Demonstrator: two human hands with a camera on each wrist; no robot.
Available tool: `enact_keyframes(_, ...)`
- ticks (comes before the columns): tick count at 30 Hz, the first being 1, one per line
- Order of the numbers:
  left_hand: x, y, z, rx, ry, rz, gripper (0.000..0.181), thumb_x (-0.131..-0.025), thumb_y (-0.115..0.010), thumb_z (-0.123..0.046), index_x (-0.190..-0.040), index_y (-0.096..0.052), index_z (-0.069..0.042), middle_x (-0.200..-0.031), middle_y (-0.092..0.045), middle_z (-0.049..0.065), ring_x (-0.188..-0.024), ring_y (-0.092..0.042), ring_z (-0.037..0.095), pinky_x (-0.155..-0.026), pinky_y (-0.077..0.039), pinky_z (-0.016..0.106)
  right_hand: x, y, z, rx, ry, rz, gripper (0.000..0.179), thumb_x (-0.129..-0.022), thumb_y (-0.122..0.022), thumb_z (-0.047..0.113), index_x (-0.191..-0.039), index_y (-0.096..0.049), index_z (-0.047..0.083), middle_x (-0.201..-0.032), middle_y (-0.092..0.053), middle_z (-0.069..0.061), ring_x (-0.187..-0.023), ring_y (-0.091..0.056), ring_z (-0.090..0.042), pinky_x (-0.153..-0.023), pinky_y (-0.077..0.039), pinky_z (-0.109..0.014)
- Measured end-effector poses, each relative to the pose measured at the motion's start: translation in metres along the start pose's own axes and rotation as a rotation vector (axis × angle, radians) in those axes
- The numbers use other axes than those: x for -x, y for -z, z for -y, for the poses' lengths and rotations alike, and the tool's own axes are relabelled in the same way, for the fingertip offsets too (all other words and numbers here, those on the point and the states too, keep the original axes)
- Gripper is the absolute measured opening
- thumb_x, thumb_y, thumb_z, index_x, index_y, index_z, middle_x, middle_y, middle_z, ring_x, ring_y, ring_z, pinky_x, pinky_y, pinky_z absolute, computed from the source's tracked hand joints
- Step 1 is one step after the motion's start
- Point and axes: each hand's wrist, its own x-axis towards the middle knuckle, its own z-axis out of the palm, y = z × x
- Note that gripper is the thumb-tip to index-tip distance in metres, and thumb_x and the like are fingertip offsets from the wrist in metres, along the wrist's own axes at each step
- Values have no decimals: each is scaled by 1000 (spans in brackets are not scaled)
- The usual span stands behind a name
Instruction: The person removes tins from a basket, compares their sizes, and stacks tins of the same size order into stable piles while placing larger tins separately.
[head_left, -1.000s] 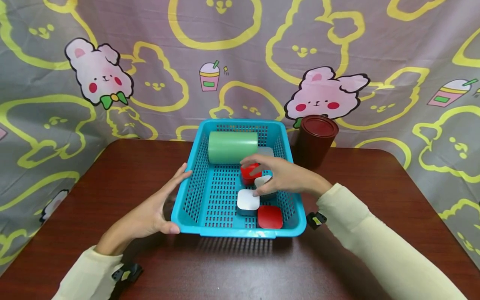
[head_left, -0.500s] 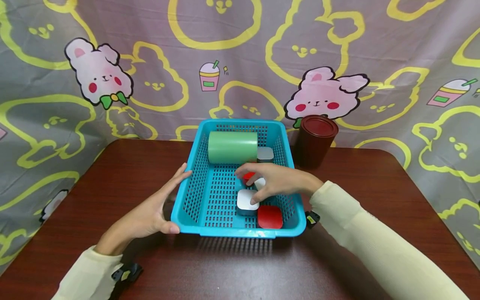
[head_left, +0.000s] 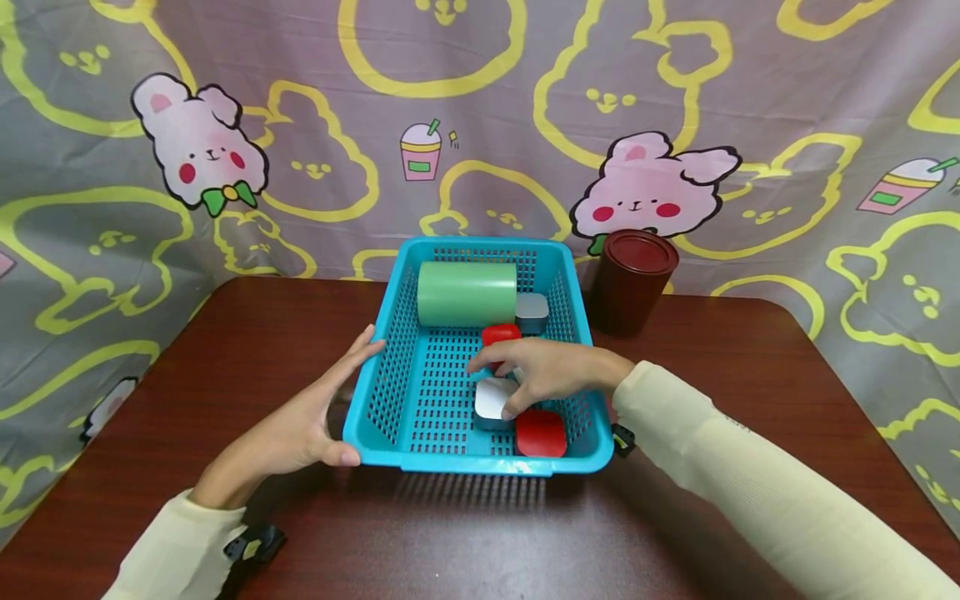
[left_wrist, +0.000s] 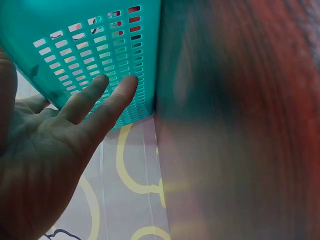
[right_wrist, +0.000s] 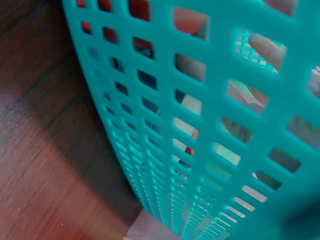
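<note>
On the table stands a blue plastic basket (head_left: 367,457) with slotted walls. My left hand (head_left: 303,429) is at its left side, thumb by the near corner; in the left wrist view two fairly straight fingers (left_wrist: 117,100) lie against the outer wall. Inside the basket, my right hand (head_left: 551,367) reaches over a small white-topped box (head_left: 493,398), thumb on its right edge and fingers spread beyond it. A red-topped box (head_left: 540,434) lies near the front right corner. Another red-topped box (head_left: 501,335) shows past my fingers. A further white-topped box is mostly hidden under the hand.
A green cylinder (head_left: 467,294) lies on its side at the back of the basket, next to a grey-topped box (head_left: 532,312). A dark red lidded can (head_left: 633,283) stands right of the basket. Behind the table (head_left: 720,358) hangs a patterned cloth (head_left: 480,108).
My right hand has come nearer and slightly left within the basket, from over the back white-topped box to the front one. The left hand and basket have stayed put.
</note>
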Motion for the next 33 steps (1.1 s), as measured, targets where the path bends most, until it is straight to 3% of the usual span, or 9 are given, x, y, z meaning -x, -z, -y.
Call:
enact_keyframes(5,-1,-1,-2,2,12,-1,122,-78,-70,-80,-169,-15,-21,-177,7,12,-115,-59,42,-81,-63,32,-2,-4,-2,68,5,0,60,-92,-82,18,-147,-59,15,-145,-56,-7,-129,-52,-27,-103,-56,-43)
enact_keyframes(14,-2,0,-2,-3,21,-4,121,-79,-71,-80,-169,-15,-22,-178,8,5,-117,-58,44,-81,-63,32,-3,-8,2,146,-23,-4,57,-92,-82,18,-145,-62,17,-144,-56,-6,-129,-49,-27,-98,-56,-45)
enact_keyframes(24,-1,0,-3,-10,20,-5,121,-78,-69,-81,-169,-15,-22,-178,8,7,-119,-57,44,-83,-62,32,-6,-13,2,186,-46,-14,57,-92,-82,14,-145,-61,16,-140,-59,-6,-126,-50,-26,-97,-56,-45)
enact_keyframes(33,0,0,-1,-10,9,0,121,-79,-69,-81,-169,-15,-21,-178,8,6,-120,-58,44,-86,-61,31,-7,-13,0,212,9,-47,56,-93,-81,14,-145,-61,12,-137,-62,-6,-121,-53,-23,-97,-54,-40)
